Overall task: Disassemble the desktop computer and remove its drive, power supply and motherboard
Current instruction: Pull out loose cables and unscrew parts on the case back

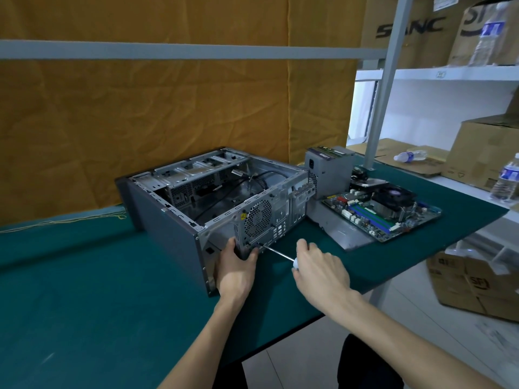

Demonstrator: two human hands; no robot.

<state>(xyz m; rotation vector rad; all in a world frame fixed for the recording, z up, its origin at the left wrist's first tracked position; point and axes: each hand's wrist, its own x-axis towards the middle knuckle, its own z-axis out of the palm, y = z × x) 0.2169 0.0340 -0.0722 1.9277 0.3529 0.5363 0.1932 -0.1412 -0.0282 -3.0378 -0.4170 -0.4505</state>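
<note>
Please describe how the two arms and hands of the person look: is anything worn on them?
Both forearms are bare; no sleeve shows up to the frame edge. The left hand and the right hand wear no gloves. No ring, watch or bracelet is visible.

Storeroom workshop, shelving [438, 73], cartons [474, 287], green bench [84, 276]

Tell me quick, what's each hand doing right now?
Left hand: grips the computer case at its rear corner.
Right hand: holds the screwdriver, tip at the case's back panel.
</note>
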